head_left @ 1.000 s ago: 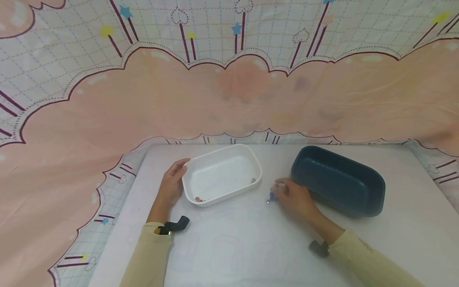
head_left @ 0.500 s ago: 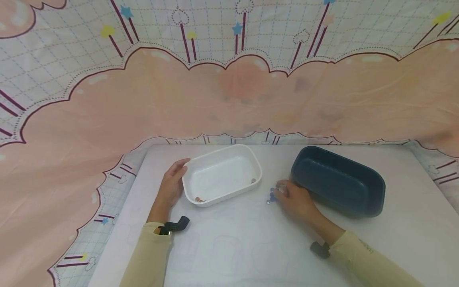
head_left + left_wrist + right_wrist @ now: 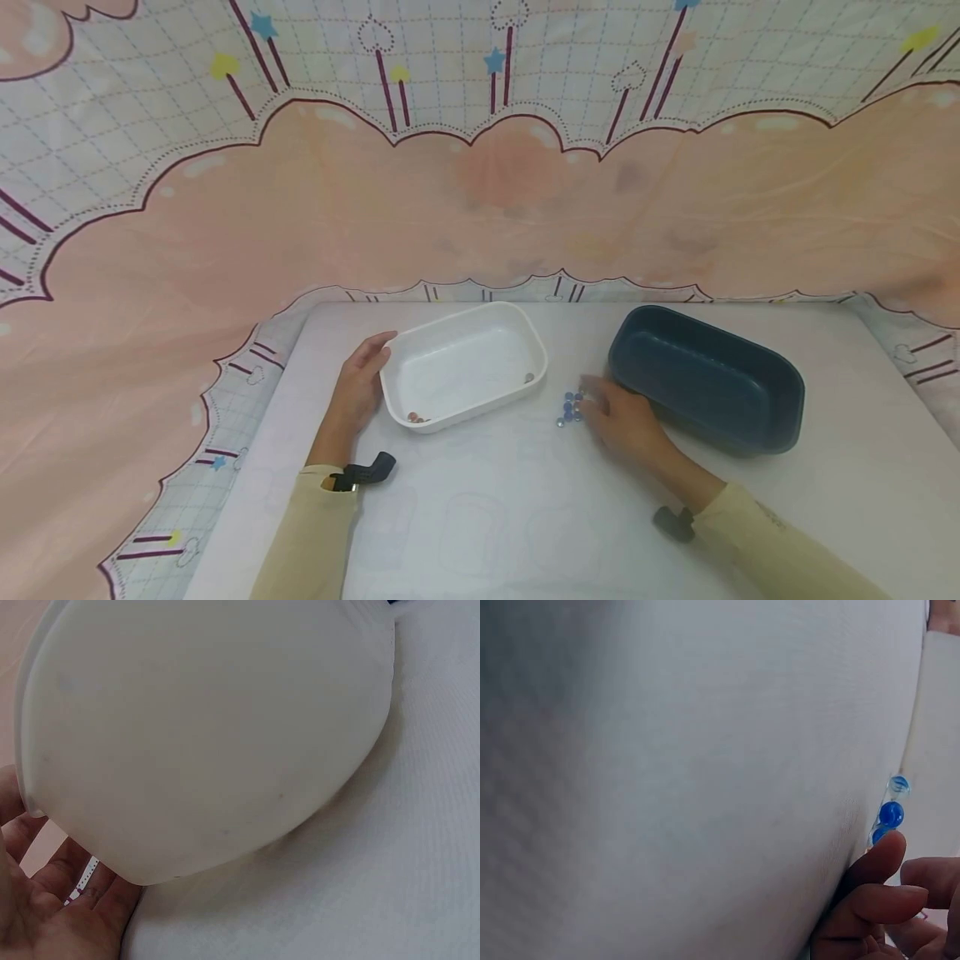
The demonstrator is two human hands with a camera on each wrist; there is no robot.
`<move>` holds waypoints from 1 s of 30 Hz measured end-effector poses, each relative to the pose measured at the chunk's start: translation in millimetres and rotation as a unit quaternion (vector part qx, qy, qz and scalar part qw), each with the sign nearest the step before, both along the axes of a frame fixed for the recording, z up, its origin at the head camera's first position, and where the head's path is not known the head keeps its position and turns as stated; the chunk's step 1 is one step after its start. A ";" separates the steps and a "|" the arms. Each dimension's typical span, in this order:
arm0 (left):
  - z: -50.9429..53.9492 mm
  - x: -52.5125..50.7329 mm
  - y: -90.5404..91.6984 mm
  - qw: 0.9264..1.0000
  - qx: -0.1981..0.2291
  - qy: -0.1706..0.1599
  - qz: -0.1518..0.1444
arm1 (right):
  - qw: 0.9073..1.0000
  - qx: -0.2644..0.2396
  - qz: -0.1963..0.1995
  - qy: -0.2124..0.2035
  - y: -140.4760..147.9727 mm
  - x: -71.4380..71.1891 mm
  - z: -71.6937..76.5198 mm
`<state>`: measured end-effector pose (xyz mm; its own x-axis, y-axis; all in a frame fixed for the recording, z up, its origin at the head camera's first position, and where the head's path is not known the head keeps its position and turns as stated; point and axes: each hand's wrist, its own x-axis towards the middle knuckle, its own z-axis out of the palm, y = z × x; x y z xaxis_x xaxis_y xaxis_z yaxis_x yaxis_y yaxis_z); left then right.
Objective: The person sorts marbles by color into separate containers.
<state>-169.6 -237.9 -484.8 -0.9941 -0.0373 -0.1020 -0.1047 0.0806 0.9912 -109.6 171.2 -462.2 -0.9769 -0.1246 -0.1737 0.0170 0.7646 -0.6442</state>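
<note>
Evidently our left hand (image 3: 356, 387) holds the left end of a white, rounded rectangular tray (image 3: 450, 367), thumb at its rim and fingers along the outside. Our right hand (image 3: 622, 421) is at a small cluster of shiny, round blue beads (image 3: 568, 407), its fingers loosely bent and a narrow gap between thumb and forefinger. Those beads lie on the white surface (image 3: 480, 517), between the white tray and a dark blue, rounded rectangular tray (image 3: 705, 371) (one bead, at the near edge, is paler and clearer). Inside the white tray we see small orange-brown beads (image 3: 412, 417) in the near-left corner and a greyish bead (image 3: 529, 377) near its right end.
</note>
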 end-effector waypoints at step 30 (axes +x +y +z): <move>-0.8 -1.3 -1.0 1.000 0.015 0.003 -0.009 | 0.999 0.033 0.006 0.037 1.4 2.6 -1.4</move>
<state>-170.9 -238.9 -485.6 -0.9952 -0.0158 -0.0969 -0.0976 0.0517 0.9939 -107.0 172.7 -463.6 -0.9860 -0.1263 -0.1085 -0.0381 0.8055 -0.5913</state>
